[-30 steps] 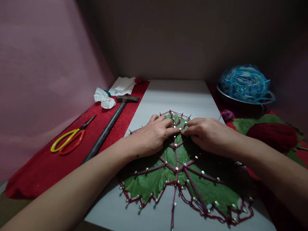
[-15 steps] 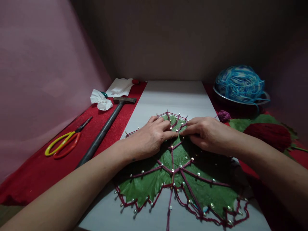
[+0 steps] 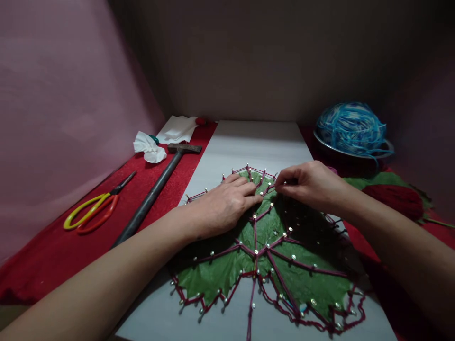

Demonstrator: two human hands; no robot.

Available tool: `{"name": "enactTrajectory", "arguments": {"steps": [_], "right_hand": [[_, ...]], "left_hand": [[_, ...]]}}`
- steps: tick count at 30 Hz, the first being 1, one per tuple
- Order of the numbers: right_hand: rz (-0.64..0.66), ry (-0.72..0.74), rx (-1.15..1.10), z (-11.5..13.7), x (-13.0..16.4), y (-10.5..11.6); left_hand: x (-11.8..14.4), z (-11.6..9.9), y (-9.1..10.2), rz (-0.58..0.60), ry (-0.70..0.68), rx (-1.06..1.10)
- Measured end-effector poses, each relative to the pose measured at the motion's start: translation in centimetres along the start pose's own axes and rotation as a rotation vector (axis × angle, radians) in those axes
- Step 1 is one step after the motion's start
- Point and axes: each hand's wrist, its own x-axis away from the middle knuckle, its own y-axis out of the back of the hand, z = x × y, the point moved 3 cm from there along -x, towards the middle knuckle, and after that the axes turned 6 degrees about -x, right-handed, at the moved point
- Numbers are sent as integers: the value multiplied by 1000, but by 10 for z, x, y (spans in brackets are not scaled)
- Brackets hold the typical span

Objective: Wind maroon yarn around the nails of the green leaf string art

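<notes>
Both forearms (image 3: 142,258) are extended toward the board's (image 3: 256,142) far edge; the left hand (image 3: 229,202) is laid palm-down, the right hand (image 3: 308,185) pinched.

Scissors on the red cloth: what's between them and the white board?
The head view shows a hammer between scissors and board, lying on the cloth.

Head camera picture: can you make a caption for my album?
Two hands at a green leaf laced with purple yarn around nails on a white board.
</notes>
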Motion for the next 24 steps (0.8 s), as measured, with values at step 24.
{"name": "enactTrajectory", "arguments": {"steps": [24], "right_hand": [[-51,83,306,21,-5,19]], "left_hand": [[1,0,1,-37,0,-33]]}}
